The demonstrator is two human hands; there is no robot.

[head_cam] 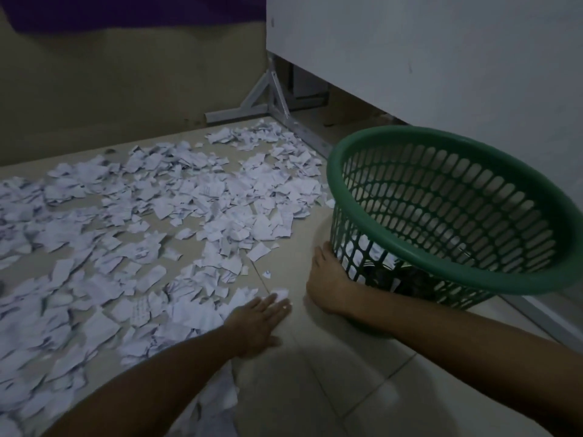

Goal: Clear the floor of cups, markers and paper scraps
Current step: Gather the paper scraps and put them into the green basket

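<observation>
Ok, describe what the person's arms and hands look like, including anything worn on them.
Both forearms are bare to the frame edge, with no sleeves showing. The left hand and right hand wear no gloves; no ring, watch or bracelet is visible in the dim light.

Head view, down onto near floor (315,373)

A: Your basket (448,272) is dark green (walls a lattice of slots).
B: Your paper scraps (176,212) are white with faint bluish writing; floor tiles (315,357) beige, upper drape (126,11) purple.
</observation>
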